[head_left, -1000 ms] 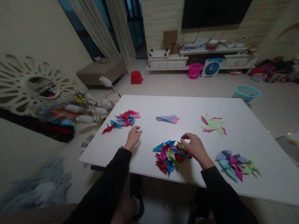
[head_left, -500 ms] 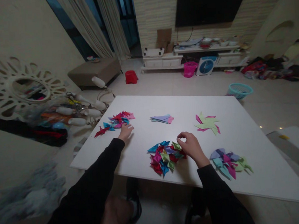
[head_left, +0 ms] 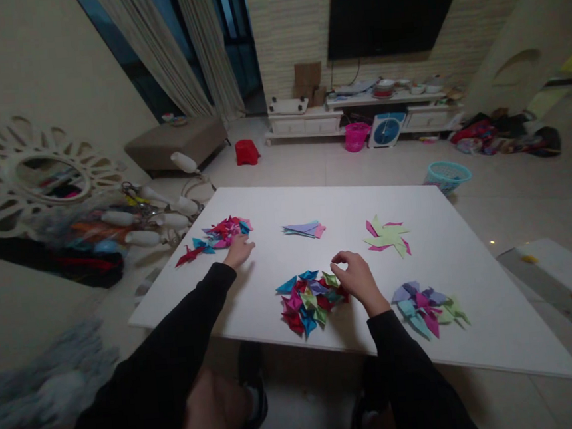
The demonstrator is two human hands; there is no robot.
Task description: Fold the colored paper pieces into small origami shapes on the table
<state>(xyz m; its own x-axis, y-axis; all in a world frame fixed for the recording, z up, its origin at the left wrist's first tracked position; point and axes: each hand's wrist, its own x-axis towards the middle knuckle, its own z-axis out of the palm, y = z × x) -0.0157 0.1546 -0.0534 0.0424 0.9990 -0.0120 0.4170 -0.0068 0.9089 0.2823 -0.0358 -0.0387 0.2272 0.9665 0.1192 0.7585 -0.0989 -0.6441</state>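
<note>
dim light — pale curtains (head_left: 206, 54) hang beside a dark window (head_left: 236, 18), a brown bench (head_left: 177, 144) near them; a black tv (head_left: 393, 8) on the striped wall (head_left: 289, 24) — below, a white cabinet (head_left: 322, 126) stands on tiled floor (head_left: 292, 167).

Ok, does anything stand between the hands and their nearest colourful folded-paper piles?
Nothing visible does. The left hand is close by the red, pink and blue folded-paper pile; the right hand is beside the front multicoloured folded-paper pile.

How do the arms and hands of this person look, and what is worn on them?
The left hand and the right hand wear no gloves. The left sleeve and the right sleeve are long, loose-looking and plain black, with no visible marking. Smaller details, such as rings, cannot be made out.
</note>
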